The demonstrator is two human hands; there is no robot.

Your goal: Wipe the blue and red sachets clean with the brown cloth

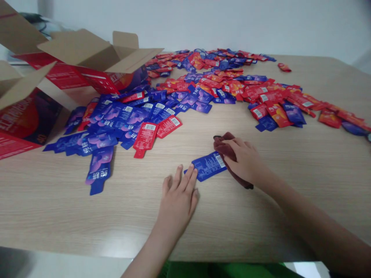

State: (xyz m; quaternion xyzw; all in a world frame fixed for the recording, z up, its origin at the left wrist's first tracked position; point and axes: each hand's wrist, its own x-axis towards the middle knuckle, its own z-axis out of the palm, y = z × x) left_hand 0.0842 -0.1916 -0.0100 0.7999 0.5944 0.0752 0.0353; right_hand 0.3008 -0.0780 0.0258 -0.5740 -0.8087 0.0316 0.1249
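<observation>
Steadily, the blue packet (207,167) is pinned near the centre of the frame, flat on the bench (130,220), by the fingertips of the left grip (176,199). That grip is clamped on nothing: its fingers are slightly spread and laid over the packet's narrow end. At the other end, what appears to be a brown cloth (239,178) is held bunched in the right grip (245,159), closed on it and set against the packet's edge beside the barcode (220,160).

For good control, pressure is best applied lightly and evenly, with the cloth kept low and flat and moved away from the pinned end, so that the thin packet is neither creased nor dragged askew. The left fingertips should be kept on the very edge, where as little of the surface as possible is covered.

A deep blue face is shown, crossed by fine pale print, with the white barcode block towards the right end. The packet is tilted slightly across the frame, its right end higher. Loose blue packets (101,141) are heaped at centre left, partly overlapped by red packets (145,136). Open boxes are seen at upper left, the nearer printed box (27,116) cut off by the frame's edge.
</observation>
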